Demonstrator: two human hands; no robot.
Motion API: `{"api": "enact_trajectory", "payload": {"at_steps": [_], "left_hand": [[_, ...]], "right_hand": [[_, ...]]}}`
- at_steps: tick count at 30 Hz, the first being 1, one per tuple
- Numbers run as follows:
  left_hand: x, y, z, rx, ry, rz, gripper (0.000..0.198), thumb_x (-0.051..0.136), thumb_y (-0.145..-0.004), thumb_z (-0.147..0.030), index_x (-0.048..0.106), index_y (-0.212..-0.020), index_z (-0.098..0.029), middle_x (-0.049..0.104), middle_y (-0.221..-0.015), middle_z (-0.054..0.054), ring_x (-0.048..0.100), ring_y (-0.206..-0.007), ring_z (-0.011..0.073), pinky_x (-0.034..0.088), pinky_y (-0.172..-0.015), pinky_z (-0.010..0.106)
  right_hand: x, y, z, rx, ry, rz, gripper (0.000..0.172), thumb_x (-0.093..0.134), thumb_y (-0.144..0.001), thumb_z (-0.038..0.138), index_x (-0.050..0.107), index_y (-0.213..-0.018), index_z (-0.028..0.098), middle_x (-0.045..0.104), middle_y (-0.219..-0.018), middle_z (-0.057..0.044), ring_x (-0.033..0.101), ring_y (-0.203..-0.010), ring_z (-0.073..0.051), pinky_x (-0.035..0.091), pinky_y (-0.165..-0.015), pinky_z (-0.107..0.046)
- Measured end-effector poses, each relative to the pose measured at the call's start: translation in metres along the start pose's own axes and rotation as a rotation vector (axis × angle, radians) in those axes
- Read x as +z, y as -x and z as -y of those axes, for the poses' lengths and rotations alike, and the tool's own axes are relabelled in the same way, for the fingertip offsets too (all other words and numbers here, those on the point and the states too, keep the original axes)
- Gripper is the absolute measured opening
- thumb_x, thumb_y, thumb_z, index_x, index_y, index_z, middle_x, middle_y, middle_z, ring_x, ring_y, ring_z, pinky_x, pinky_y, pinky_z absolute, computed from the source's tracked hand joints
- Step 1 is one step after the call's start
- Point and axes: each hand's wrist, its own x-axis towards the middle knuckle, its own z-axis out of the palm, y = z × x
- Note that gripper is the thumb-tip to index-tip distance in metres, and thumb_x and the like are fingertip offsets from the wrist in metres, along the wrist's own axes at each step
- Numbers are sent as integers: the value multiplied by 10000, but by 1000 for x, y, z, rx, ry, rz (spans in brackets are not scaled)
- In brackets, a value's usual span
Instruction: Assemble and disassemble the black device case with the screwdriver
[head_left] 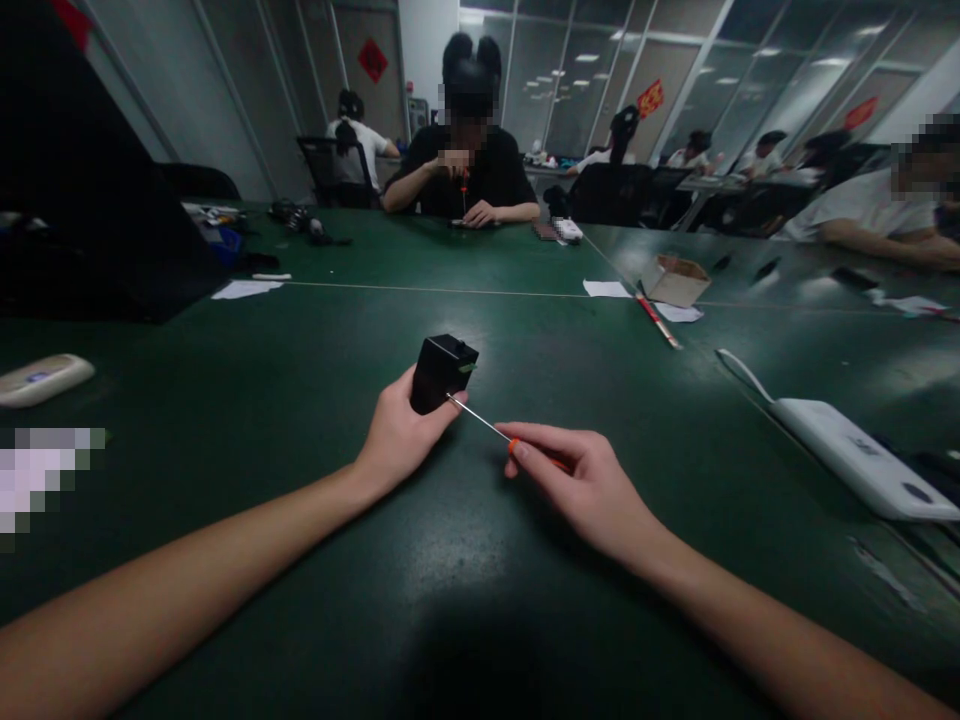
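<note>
My left hand (401, 432) is closed around a small black box-shaped device (442, 372), holding it upright on the dark green table (465, 560). My right hand (581, 482) pinches a thin screwdriver (487, 425) with an orange handle. Its metal shaft points up and left, and the tip touches the lower side of the black device.
A white power strip (847, 450) lies at the right. A white oval object (41, 378) sits at the left edge. A small cardboard box (677, 280), papers and a red pen lie further back. A person across the table works with a screwdriver; others sit behind and right.
</note>
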Motion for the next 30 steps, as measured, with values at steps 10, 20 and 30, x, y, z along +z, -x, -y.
{"api": "enact_trajectory", "payload": {"at_steps": [10, 20, 30], "left_hand": [[1, 0, 0, 1, 28, 17, 263, 704, -795, -398, 627, -875, -160, 661, -798, 21, 591, -739, 180, 451, -663, 279], [0, 1, 0, -7, 16, 41, 275, 706, -795, -408, 635, -884, -158, 654, -790, 20, 581, -729, 176, 444, -652, 274], [1, 0, 0, -15, 17, 33, 281, 702, -795, -411, 641, -897, -157, 668, -808, 29, 592, -737, 185, 453, -659, 284]], "right_hand": [[-4, 8, -13, -494, 846, -57, 393, 419, -981, 185, 615, -1321, 155, 669, -1025, -125, 630, -790, -179, 517, -650, -295], [-3, 2, 2, -221, 512, -123, 343, 476, -987, 282, 666, -1221, 119, 751, -933, -86, 690, -752, -180, 549, -740, -324], [-2, 3, -2, -288, 505, -125, 241, 546, -950, 234, 691, -1138, 196, 748, -1060, -65, 707, -910, -206, 555, -805, -342]]}}
